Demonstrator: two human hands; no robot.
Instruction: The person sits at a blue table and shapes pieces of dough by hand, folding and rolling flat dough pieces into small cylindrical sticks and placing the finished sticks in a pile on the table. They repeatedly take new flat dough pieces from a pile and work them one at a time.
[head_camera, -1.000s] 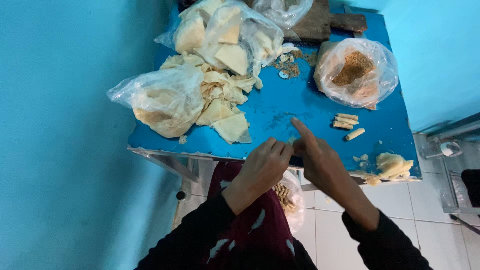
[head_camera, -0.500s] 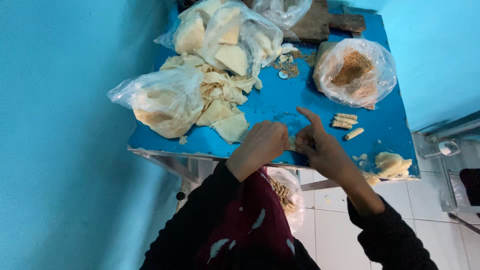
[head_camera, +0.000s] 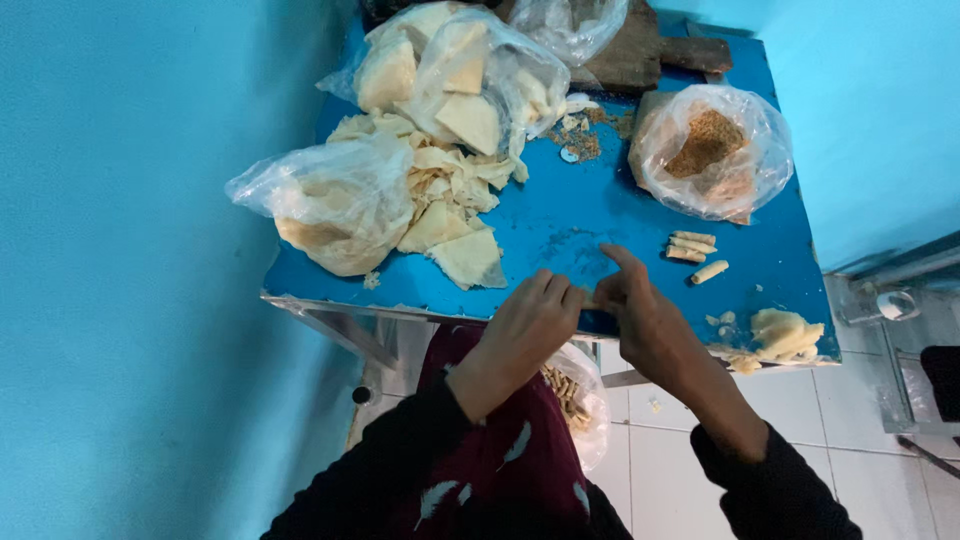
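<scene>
Nearest, a clear plastic bag of finished thin pale rolls (head_camera: 572, 395) hangs below the blue tabletop (head_camera: 560, 215), where the left hand (head_camera: 525, 330) and right hand (head_camera: 645, 320) meet at the near edge, fingers (head_camera: 560, 298) pressed together, pinching a small pale roll that is mostly hidden between them. Just beyond lie 4 finished small rolls (head_camera: 695, 255). Farther back, the heap of pale triangular wrapper sheets (head_camera: 450, 190) and the clear bag of brown crumbly filling (head_camera: 710, 150) suggest much is left.

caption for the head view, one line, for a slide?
Both hands, left hand and right hand, meet at the near edge of a blue table, beside pastry sheets and four finished rolls.
</scene>
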